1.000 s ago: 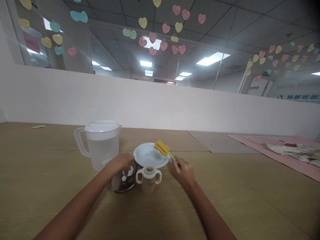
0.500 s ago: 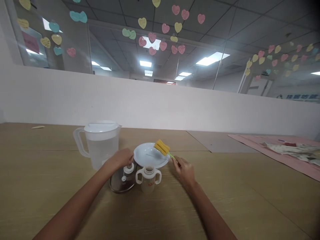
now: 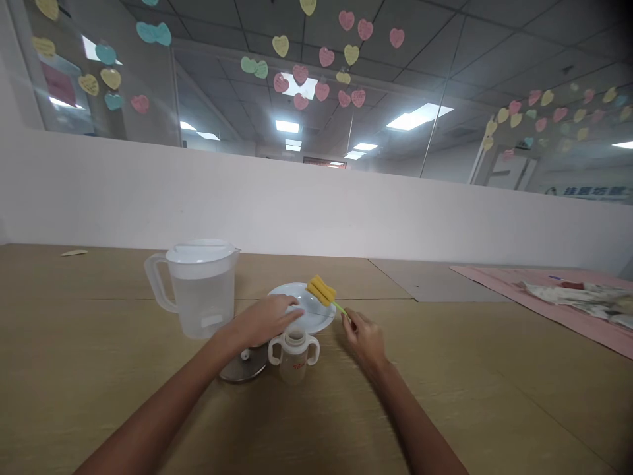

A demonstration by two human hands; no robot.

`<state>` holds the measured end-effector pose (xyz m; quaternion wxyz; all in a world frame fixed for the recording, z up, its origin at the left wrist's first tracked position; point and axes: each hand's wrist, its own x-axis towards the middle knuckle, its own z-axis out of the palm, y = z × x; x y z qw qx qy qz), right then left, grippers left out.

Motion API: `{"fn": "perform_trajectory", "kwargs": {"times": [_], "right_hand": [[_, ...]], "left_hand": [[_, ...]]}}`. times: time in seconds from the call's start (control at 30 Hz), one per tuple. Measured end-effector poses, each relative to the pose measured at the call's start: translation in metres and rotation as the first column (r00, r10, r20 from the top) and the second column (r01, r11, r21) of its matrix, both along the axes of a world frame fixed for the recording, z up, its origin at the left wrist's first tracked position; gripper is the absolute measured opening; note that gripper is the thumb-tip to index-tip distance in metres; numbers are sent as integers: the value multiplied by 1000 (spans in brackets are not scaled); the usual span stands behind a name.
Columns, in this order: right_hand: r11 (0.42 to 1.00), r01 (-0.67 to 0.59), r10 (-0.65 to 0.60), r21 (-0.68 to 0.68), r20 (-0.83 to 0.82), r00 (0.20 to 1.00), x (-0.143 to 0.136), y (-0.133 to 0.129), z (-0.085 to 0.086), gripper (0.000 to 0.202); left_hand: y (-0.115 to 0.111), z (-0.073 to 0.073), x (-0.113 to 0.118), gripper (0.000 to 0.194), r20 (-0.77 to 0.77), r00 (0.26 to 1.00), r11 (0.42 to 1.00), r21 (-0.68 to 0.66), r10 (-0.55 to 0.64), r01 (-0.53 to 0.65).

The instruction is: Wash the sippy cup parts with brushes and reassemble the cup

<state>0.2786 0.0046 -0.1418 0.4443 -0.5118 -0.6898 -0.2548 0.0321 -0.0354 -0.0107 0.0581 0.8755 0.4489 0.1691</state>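
My right hand (image 3: 364,336) is closed on the thin green handle of a bottle brush (image 3: 321,291), whose yellow sponge head is over the right side of a white plate (image 3: 319,323). My left hand (image 3: 271,318) is open, thumb and fingers apart, just above and behind a two-handled baby bottle (image 3: 293,363). The bottle stands upright with its mouth uncovered. Left of it lies a round metal tray (image 3: 242,376) with a small white piece (image 3: 245,355) on it. My left hand and forearm cover the tray's back part and the plate's left side.
A lidded clear pitcher (image 3: 205,290) with water in it stands at the left, near my left forearm. A pink cloth (image 3: 494,284) with crumpled fabric (image 3: 568,297) on it lies at the far right. Behind the table (image 3: 445,382) is a white wall (image 3: 297,204).
My left hand has lifted off the white cap on the tray, opened, and moved right towards the bottle. My right hand and the brush are almost still.
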Motion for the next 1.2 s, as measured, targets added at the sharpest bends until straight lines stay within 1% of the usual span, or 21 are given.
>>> {"fn": "perform_trajectory", "kwargs": {"times": [0.03, 0.1, 0.13, 0.2, 0.23, 0.3, 0.4, 0.47, 0.57, 0.63, 0.73, 0.83, 0.93, 1.0, 1.07, 1.13, 1.2], "right_hand": [[1000, 2, -2, -4, -2, 1000, 0, 0, 0, 32], [1000, 4, -5, -12, -6, 1000, 0, 0, 0, 32], [1000, 4, -4, -14, -10, 1000, 0, 0, -1, 32], [1000, 2, -3, -17, -16, 1000, 0, 0, -1, 33], [1000, 3, -3, -19, -17, 1000, 0, 0, -1, 33], [1000, 6, -7, -25, -20, 1000, 0, 0, -1, 33], [1000, 11, -12, -21, -29, 1000, 0, 0, 0, 31], [1000, 8, -8, -14, -32, 999, -1, -1, 1, 30], [1000, 1, -2, -13, -37, 999, -1, -1, 2, 30], [1000, 2, -2, -9, -47, 999, -1, -1, 2, 30], [1000, 13, -12, 5, -100, 995, -1, -2, 2, 31], [999, 33, -37, -21, -220, 975, -2, -4, 2, 34], [999, 16, -25, -32, -302, 953, -3, -5, 2, 31], [1000, 8, -2, 16, -317, 949, -3, -6, 2, 29], [996, 8, 22, 92, -317, 948, -4, -7, 3, 28], [986, -14, 63, 168, -290, 955, -6, -8, 4, 25], [972, -71, 121, 224, -219, 968, -7, -9, 6, 21]], "left_hand": [[-8, 2, 7, 48, -6, 999, 998, -38, -49, 48], [-20, 2, 17, 50, -58, 987, 981, -129, -151, 142], [-23, 0, 20, 50, -94, 977, 972, -154, -192, 176], [-25, -6, 23, 51, -151, 957, 962, -155, -247, 224], [-24, -9, 23, 53, -167, 953, 962, -142, -254, 232], [-19, -14, 20, 58, -176, 958, 970, -128, -227, 207], [-13, -17, 12, 68, -193, 963, 972, -180, -187, 152], [-10, -17, 7, 74, -182, 964, 962, -225, -196, 153], [-10, -12, 5, 77, -100, 974, 953, -249, -205, 175], [-13, -5, 6, 75, -36, 984, 954, -255, -175, 160], [-19, 8, 9, 64, 97, 990, 952, -277, -103, 126], [-19, 18, 11, 54, 285, 956, 948, -280, -69, 152], [-9, 16, 12, 49, 481, 874, 947, -248, -65, 207], [0, 12, 11, 51, 590, 806, 955, -210, -49, 211], [7, 7, 10, 54, 649, 761, 968, -176, -24, 181], [11, 4, 8, 58, 651, 759, 984, -134, -5, 121], [13, 3, 6, 60, 610, 792, 998, -48, 2, 35]]}}
